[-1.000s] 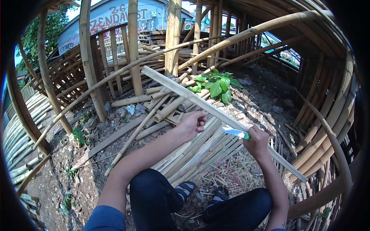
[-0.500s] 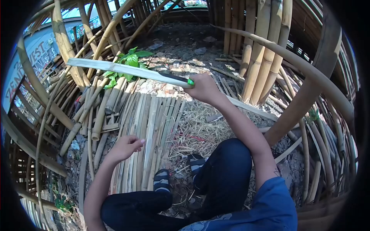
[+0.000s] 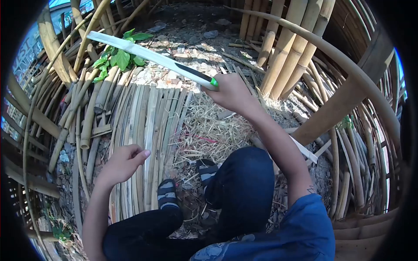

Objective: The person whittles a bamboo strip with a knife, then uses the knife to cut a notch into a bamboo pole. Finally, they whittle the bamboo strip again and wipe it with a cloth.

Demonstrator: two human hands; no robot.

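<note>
My right hand (image 3: pixel 228 93) is wrapped around a long pale bamboo strip (image 3: pixel 135 50), holding it up in front of me. The strip slants to the upper left, and its other end shows past my forearm at lower right. Lying along the strip at my fingers is a dark tool with a bright green end (image 3: pixel 196 75); its kind cannot be made out. My left hand (image 3: pixel 122 164) hovers above a row of split bamboo strips (image 3: pixel 148 117) on the ground. Its fingers are loosely curled in, thumb against them, and nothing shows in them.
Bamboo shavings (image 3: pixel 213 130) cover the ground before my knees. A curved bamboo pole (image 3: pixel 331 52) and a slanting post (image 3: pixel 331 108) stand close on the right. Upright bamboo poles (image 3: pixel 287 52) rise behind. A leafy green plant (image 3: pixel 119 56) grows at the left, near stacked poles.
The view has tilted down and shifted right. My right hand still holds the bamboo strip, which now slants more steeply. My left hand stays over the laid strips, its fingers a little more closed.
</note>
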